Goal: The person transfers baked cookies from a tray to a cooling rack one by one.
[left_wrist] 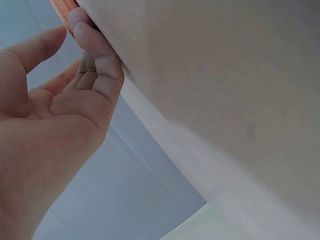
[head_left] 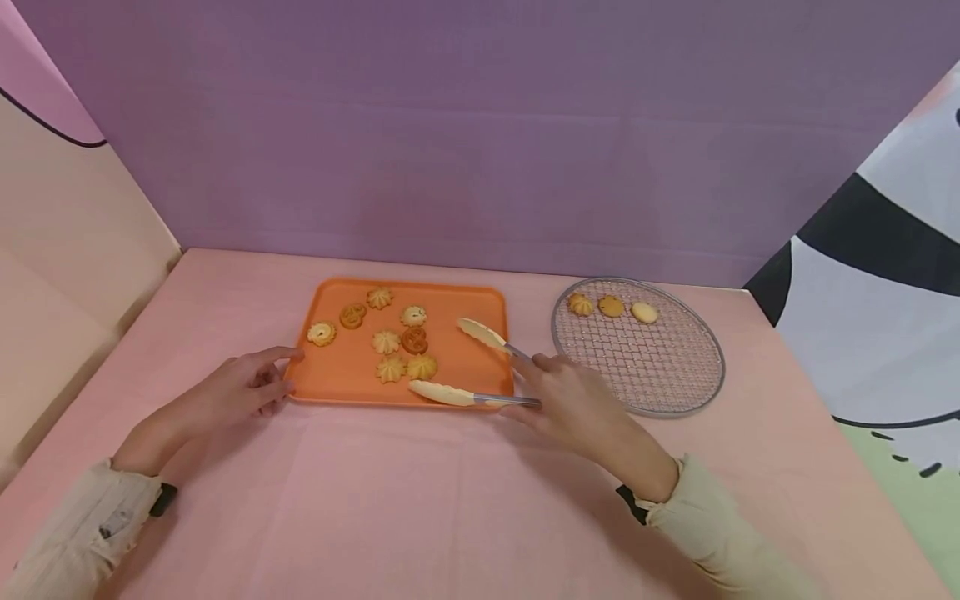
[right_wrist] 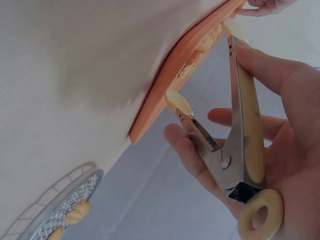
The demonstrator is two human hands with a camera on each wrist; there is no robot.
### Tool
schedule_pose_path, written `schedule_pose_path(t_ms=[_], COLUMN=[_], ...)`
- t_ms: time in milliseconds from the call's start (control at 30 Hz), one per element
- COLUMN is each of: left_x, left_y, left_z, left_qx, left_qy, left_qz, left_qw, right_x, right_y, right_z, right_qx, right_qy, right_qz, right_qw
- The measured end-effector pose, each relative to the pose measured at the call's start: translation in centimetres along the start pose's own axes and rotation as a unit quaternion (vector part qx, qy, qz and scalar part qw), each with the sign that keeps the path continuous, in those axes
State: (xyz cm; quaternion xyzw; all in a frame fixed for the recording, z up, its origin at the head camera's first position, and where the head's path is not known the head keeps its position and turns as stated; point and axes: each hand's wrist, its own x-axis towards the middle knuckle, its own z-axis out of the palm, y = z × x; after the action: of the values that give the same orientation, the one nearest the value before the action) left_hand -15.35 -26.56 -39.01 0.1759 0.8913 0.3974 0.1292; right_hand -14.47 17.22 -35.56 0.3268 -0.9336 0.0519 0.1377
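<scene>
My right hand (head_left: 581,404) holds a pair of metal tongs (right_wrist: 245,125) with cream-coloured tips. The tongs are spread wide, their two tips over the right half of an orange tray (head_left: 337,387). Several cookies lie on that tray, among them a ruffled round one (head_left: 391,369), a pretzel-shaped one (head_left: 414,340) and a ring-like one (head_left: 322,333). Nothing sits between the tong tips except bare tray and the nearby cookies' right side. My left hand (head_left: 243,385) is at the tray's left edge, fingertips right at the rim, thumb apart from the fingers in the left wrist view.
To the right of the tray stands a round wire rack (head_left: 660,367) with three cookies in a row along its far side, one of them a ruffled cookie (head_left: 580,304). A pink cloth (head_left: 375,500) covers the table, and a purple wall (head_left: 480,150) rises behind it.
</scene>
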Motion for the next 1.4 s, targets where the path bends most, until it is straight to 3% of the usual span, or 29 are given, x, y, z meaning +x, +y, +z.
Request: schedule_pose_path(t_ms=[233, 400, 600, 1000, 1400], left_x=[-0.1, -0.1, 0.0, 0.1, 0.1], left_y=[0.2, 0.2, 0.1, -0.1, 0.0], left_z=[0.0, 0.0, 0.0, 0.1, 0.2], left_qx=[0.003, 0.002, -0.005, -0.005, 0.003], left_qy=[0.002, 0.003, 0.001, 0.006, 0.009], left_qz=[-0.005, -0.008, -0.01, 0.0, 0.004], left_qw=[1.0, 1.0, 0.9999, 1.0, 0.9999], right_x=[0.7, 1.1, 1.3, 1.8, 1.9], right_y=[-0.8, -0.9, -0.5, -0.9, -1.3], right_z=[0.1, 0.1, 0.1, -0.4, -0.2], right_qx=[-0.003, 0.039, 0.083, 0.059, 0.05], right_qy=[-0.007, -0.026, -0.04, -0.073, -0.067], right_qz=[0.009, 0.047, 0.053, 0.05, 0.026], right_qw=[0.9999, 0.9978, 0.9943, 0.9943, 0.9961])
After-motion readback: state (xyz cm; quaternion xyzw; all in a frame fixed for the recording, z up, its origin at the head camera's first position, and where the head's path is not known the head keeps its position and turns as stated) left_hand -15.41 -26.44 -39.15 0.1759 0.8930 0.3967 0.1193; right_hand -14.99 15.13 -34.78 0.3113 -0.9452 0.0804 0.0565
